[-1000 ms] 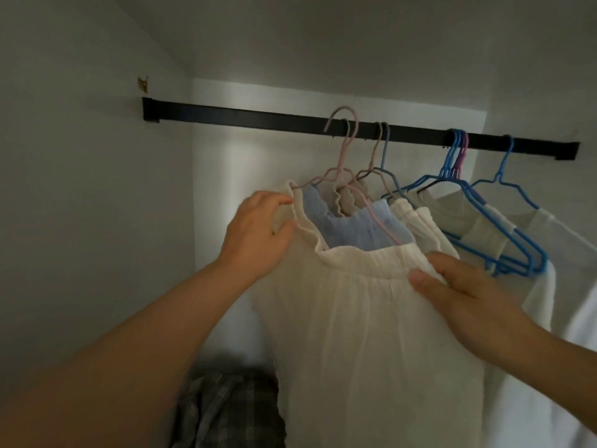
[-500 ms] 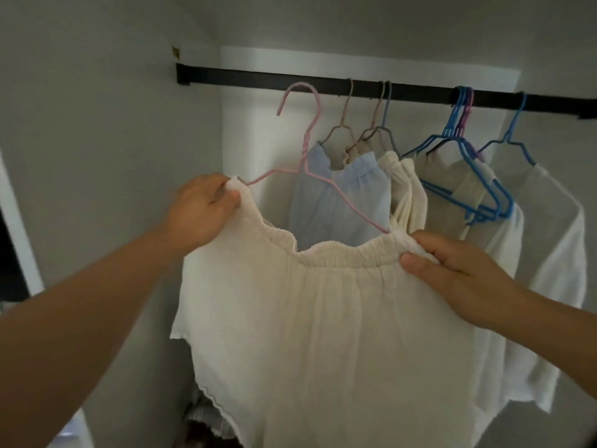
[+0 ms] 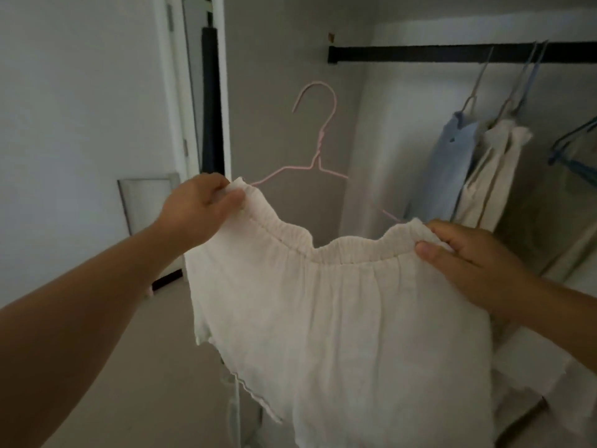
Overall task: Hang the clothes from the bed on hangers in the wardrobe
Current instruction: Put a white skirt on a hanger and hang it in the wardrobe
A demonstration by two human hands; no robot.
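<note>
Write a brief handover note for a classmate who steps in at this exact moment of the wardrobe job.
Left hand and right hand each pinch one end of the cream gathered-waist garment.
The pink wire hanger sits in its waistband, hook free, left of and below the black wardrobe rail.
Done: a pale blue garment and a cream one hang on the rail.
Left: hook the pink hanger onto the rail.

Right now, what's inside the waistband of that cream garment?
A pink hanger: its hook and shoulders rise above the cream garment. Its lower part is covered by cloth, held at both ends by left hand and right hand.
</note>
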